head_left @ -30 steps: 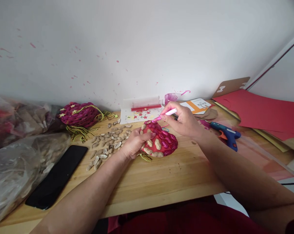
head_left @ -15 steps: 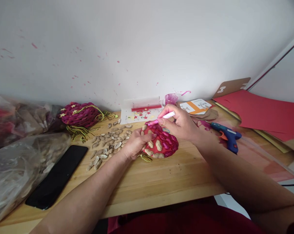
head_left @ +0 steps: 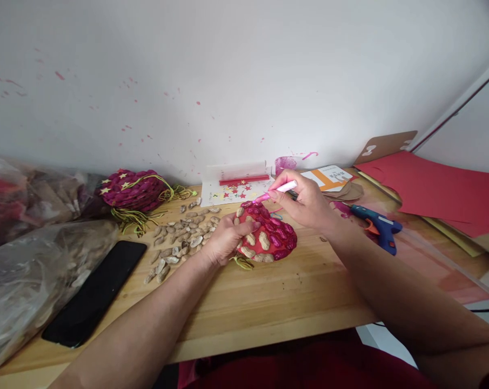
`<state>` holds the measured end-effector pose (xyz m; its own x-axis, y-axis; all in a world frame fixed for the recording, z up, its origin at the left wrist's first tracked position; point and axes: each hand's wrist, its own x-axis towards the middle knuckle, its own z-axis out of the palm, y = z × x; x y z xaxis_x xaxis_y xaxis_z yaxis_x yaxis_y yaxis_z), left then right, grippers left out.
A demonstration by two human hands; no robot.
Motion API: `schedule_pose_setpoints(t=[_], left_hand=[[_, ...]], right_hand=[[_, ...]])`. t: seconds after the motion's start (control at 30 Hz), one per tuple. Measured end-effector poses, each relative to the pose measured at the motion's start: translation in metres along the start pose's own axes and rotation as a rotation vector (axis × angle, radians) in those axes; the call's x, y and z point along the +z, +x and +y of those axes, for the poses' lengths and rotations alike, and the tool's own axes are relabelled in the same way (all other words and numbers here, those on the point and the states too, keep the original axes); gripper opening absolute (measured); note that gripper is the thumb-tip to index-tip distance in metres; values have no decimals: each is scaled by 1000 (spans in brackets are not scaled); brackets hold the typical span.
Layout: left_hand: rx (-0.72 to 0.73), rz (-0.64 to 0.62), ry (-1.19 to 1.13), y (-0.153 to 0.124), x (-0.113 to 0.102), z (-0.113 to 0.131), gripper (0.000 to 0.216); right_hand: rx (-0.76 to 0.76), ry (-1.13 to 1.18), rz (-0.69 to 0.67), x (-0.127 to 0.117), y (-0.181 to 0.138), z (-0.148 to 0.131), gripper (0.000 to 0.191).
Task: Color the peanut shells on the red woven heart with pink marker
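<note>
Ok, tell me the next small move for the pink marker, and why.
Probably lower the pink marker tip onto a still-bare tan peanut shell on the red craft piece. The right hand holds it just above while the left hand steadies the piece.

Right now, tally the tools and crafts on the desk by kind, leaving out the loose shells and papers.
Pens: 1, in the right hand
Glue guns: 1
Phones: 1
Shell crafts: 2, red one under the left hand, purple one
Total: 5
</note>
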<state>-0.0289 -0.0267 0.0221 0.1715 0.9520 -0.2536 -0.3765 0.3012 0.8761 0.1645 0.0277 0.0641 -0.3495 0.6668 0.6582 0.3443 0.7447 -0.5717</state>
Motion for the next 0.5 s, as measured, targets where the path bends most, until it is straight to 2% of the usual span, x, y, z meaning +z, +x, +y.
schedule_pose_setpoints(t=[0.17, 0.33, 0.5], left_hand=[[7, -3, 12, 0, 0, 0, 46], [5, 4, -4, 0, 0, 2, 47], [8, 2, 15, 0, 0, 1, 45]], right_hand=[[-23, 64, -45, 2, -1, -1, 7], [-29, 6, 3, 2, -1, -1, 7], [-17, 48, -31, 2, -2, 0, 7]])
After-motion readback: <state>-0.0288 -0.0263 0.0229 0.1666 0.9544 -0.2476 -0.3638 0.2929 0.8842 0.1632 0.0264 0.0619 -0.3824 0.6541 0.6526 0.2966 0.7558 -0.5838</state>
